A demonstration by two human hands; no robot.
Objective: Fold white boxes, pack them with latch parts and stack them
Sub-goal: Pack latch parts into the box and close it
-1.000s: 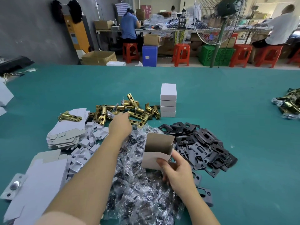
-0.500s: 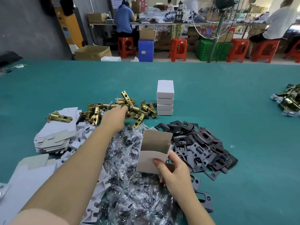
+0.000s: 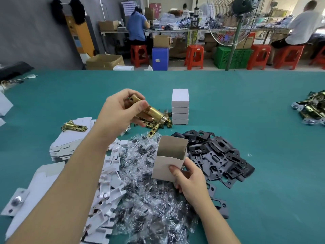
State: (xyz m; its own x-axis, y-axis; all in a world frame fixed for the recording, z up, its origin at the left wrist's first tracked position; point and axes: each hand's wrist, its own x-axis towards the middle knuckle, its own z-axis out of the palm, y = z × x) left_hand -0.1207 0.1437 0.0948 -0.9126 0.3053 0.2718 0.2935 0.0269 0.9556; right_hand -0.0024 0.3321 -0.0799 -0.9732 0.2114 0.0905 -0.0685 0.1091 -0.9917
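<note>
I am holding a shiny brass-coloured metal latch (image 3: 151, 112) and a matt cardboard box (image 3: 168, 160), white outside, grey-brown inside. Glossy crinkled plastic bags (image 3: 147, 199) and matt black plates (image 3: 219, 154) are lying on the teal table (image 3: 263, 173).

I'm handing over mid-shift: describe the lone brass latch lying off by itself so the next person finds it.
Start at the green table, then go to the stack of flat white box blanks at its left. The brass latch lies alone on top of that stack, apart from the brass pile beside the stacked white boxes.
</note>
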